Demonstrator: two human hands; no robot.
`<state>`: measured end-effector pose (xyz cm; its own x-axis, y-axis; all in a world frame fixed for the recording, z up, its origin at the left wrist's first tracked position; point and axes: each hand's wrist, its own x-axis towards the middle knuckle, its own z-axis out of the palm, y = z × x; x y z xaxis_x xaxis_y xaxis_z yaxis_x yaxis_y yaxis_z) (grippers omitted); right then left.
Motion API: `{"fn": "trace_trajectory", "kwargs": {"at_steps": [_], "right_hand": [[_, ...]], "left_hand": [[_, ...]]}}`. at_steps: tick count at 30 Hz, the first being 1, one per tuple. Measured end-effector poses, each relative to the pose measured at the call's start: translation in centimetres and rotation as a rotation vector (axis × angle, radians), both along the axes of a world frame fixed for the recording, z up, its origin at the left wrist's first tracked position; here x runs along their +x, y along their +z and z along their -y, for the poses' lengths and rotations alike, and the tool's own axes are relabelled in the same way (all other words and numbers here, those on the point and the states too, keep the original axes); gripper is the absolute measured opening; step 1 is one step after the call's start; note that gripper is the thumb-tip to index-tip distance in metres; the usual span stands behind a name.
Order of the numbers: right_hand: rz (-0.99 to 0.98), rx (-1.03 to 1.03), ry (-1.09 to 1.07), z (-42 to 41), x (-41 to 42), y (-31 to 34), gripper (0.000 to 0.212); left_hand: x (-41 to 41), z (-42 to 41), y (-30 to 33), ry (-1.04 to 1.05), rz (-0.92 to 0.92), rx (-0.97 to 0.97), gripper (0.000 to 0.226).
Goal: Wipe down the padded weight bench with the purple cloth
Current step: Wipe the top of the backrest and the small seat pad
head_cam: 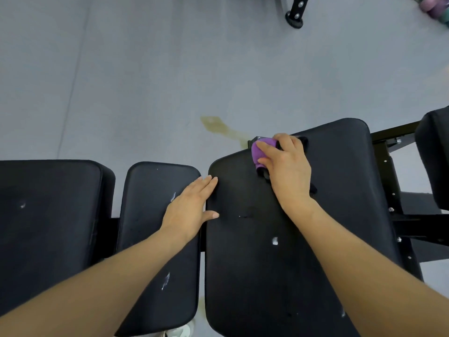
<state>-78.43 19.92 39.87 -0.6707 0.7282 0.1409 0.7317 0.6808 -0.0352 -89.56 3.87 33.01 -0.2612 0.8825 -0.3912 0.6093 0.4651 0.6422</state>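
Note:
The black padded bench has a wide back pad [279, 251] on the right and a narrower seat pad [150, 239] to its left. My right hand [286, 166] grips the bunched purple cloth [258, 152] and holds it against the far edge of the wide pad. Black parts of the cloth stick out beneath my palm. My left hand [192, 207] lies flat with straight fingers across the gap, its fingertips touching the wide pad's left edge. White scuffs and small tears mark both pads.
Another black pad [48, 227] lies at the far left, and one more [435, 154] at the right edge. A black metal frame [393, 186] runs along the bench's right side. On the grey floor beyond sits a yellowish stain [218, 126]. A rack foot [295, 17] stands far off.

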Motion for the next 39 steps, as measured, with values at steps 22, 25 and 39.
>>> {"fn": "trace_trajectory", "kwargs": {"at_steps": [22, 25, 39], "right_hand": [[-0.033, -0.208, 0.079, 5.7, 4.4, -1.3, 0.028], [0.036, -0.261, 0.114, 5.9, 5.0, -0.8, 0.029], [0.035, -0.243, 0.134, 7.6, 3.7, -1.4, 0.044]], "left_hand": [[-0.5, -0.6, 1.3, -0.101, -0.027, -0.077, 0.075], [-0.6, -0.6, 1.4, -0.102, -0.017, -0.078, 0.075], [-0.7, -0.2, 0.0, -0.129, -0.035, -0.03, 0.076]]}}
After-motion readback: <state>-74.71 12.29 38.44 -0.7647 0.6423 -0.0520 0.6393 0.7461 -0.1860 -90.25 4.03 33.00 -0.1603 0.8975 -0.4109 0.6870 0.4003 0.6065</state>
